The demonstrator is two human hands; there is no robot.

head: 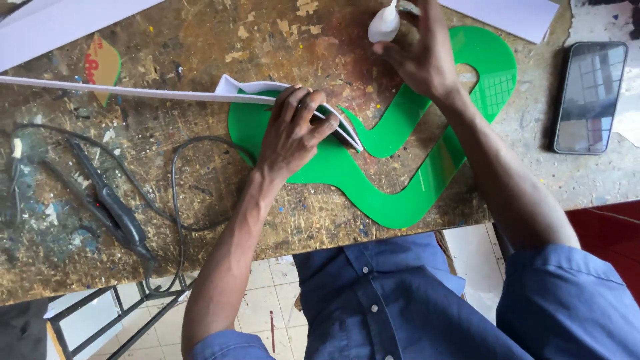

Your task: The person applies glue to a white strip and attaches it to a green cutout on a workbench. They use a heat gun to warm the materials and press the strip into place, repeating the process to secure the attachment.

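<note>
Left hand: your left hand (291, 133) lies flat over the white strip (133, 93), fingers (308, 110) close together, pressing its bent end against the green curved sheet (373, 180).
Right hand: your right hand (422, 57) pinches a small white bottle (384, 25) between thumb and fingertips, above the sheet's upper loop.
Green sheet: a snake-like green cut-out flat on the worktop (200, 40), mid-frame.
White strip: stands on edge, runs from the left edge to the sheet, folded under your left hand.
Worktop: scarred and paint-flecked.
Left side: a black corded tool (110, 207) lies near the front edge.
Right side: a dark phone (591, 97) lies face up, well apart from the sheet.
</note>
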